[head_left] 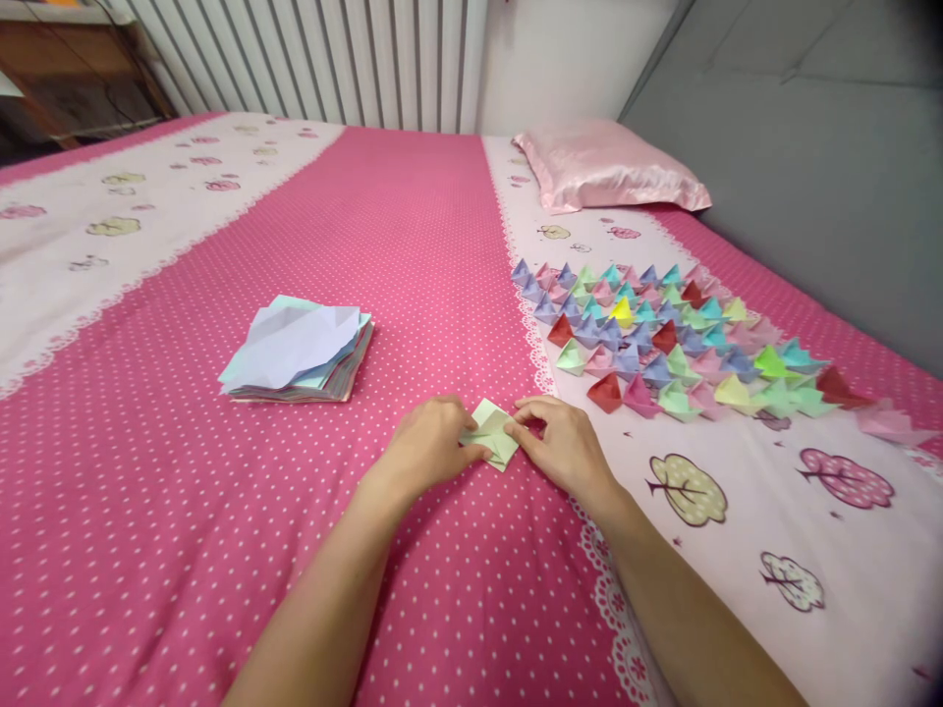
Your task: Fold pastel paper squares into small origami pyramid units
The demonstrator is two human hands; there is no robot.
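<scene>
A small pale green folded paper [489, 429] lies between my two hands, low over the pink dotted bedspread. My left hand [432, 442] pinches its left side, thumb along the lower left edge. On the opposite side, my right hand [561, 439] grips the right corner between thumb and fingers. Creases and a folded flap show on the paper near its lower corner. To the left sits a stack of paper sheets [302, 344], lavender and light blue on top. Several rows of folded paper boats [665, 337] in many colours stand to the right.
The bedspread [413, 226] has pink dotted bands and white bands with printed trees. A shiny pink pillow [611, 165] lies at the back right, near a grey wall panel [803, 177]. A white radiator [331, 59] stands behind the bed. Brown furniture [81, 74] is at the far left.
</scene>
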